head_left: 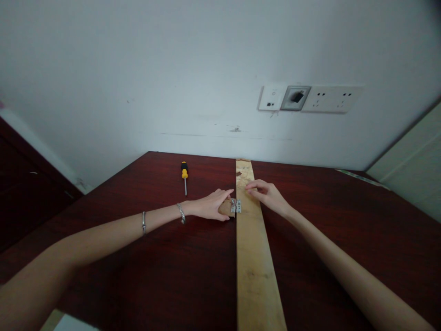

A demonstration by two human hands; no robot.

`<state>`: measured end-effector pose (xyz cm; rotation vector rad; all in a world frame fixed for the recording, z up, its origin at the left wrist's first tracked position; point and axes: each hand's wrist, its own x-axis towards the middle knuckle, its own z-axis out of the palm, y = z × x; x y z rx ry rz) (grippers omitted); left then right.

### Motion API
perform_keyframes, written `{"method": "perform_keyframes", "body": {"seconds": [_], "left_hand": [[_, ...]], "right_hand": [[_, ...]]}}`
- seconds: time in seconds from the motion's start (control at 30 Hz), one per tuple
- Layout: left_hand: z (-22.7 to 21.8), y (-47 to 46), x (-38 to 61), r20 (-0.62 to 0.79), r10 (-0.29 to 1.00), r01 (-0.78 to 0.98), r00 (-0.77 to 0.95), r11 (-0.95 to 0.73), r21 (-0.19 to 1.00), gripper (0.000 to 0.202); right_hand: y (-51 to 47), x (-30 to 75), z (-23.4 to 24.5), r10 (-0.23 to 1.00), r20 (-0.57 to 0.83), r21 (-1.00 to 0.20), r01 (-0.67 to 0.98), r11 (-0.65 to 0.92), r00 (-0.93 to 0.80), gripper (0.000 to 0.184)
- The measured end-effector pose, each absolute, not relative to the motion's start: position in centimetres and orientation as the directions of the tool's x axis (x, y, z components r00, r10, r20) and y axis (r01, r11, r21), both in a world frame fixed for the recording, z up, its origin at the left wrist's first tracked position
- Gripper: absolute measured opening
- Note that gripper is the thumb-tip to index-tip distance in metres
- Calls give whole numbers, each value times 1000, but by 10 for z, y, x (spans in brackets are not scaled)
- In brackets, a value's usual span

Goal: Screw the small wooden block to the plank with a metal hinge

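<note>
- Head view: the left hand (208, 205) is gripping a block (225, 209) beside the board (255, 262) on the desk (155, 276), a hinge (236, 205) spanning both.
- The right hand (265, 191) is curling narrowly over the board, contents unclear.
- A slackening left grip could be skewing the hinge.

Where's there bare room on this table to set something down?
The table is bare between the left forearm and the long plank, and between the right forearm and the pale strip. Left of the screwdriver is free too. It's crowded around the hinge: left hand on the small wood block, right hand at the plank.
</note>
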<state>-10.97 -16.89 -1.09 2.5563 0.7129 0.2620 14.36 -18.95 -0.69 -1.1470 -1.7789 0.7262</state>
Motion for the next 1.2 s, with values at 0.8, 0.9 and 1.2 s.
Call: {"method": "perform_keyframes", "body": {"seconds": [0.8, 0.9, 1.2], "left_hand": [[-17, -166, -114, 18, 538, 461, 843, -739, 492, 104], [-16, -166, -114, 20, 537, 459, 843, -739, 494, 104], [-16, -166, -115, 53, 520, 425, 852, -748, 509, 101]], "right_hand": [[-182, 132, -12, 864, 385, -675, 540, 503, -324, 15], [-182, 134, -12, 868, 381, -678, 542, 496, -318, 16], [-184, 133, -12, 870, 377, -687, 535, 492, -318, 16]]}}
